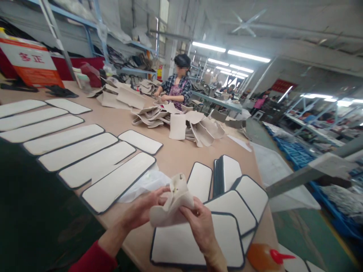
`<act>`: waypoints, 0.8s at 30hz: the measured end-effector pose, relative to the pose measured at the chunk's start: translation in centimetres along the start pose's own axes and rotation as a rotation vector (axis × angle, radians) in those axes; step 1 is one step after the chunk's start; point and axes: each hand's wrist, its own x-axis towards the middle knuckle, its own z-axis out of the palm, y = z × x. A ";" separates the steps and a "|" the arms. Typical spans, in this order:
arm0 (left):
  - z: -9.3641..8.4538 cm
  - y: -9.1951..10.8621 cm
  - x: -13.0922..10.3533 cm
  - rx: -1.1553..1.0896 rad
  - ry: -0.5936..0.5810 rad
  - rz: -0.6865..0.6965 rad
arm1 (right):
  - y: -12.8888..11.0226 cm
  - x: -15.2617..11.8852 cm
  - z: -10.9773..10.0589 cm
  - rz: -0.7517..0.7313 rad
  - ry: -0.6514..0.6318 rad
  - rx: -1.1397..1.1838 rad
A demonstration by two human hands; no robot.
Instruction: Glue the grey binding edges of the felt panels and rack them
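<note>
Between my two hands is a folded, curled beige piece of sheet material [171,211], held above the front of the table. My left hand [146,207] grips its left side, the fingers partly behind it. On the other side, my right hand [198,219] pinches the near right edge between thumb and fingers. Small dark and yellowish marks show on the upper part of the piece. Just beneath lies a white rounded panel with a dark border [195,245], partly covered by my hands. More such panels [232,211] overlap to its right.
Several dark-edged white panels [119,185] lie in a row at left. A stack of panels [231,172] stands right of centre. Near the right front edge is an orange glue bottle with a red nozzle [262,257]. Beige pieces [177,126] are heaped before a co-worker [178,85].
</note>
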 end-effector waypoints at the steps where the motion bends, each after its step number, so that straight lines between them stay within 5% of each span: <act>1: -0.1 -0.1 -0.1 -0.120 -0.046 -0.021 | -0.1 -0.1 -0.2 0.098 -0.009 0.110; 4: 0.4 -1.1 -0.2 -0.249 0.127 0.086 | 0.2 -0.2 -0.4 0.248 0.010 0.272; 7: 1.2 -2.7 -0.2 -0.108 0.374 0.275 | 1.0 -0.5 -0.3 0.248 0.052 0.277; 13: 1.3 -4.0 -0.5 0.326 0.264 -0.018 | 1.2 -1.1 -1.1 0.240 0.040 0.269; 18: 2.7 -4.5 -0.3 0.394 0.542 0.025 | 0.0 -2.7 -1.9 -0.126 0.451 -0.185; 21: 4.6 -4.4 -0.7 0.238 0.452 0.083 | 0.1 -4.0 -1.0 -0.418 0.214 -0.507; 24: 6.0 -3.8 -1.5 0.024 0.245 0.113 | 1.0 -4.4 0.0 -0.394 0.051 -0.580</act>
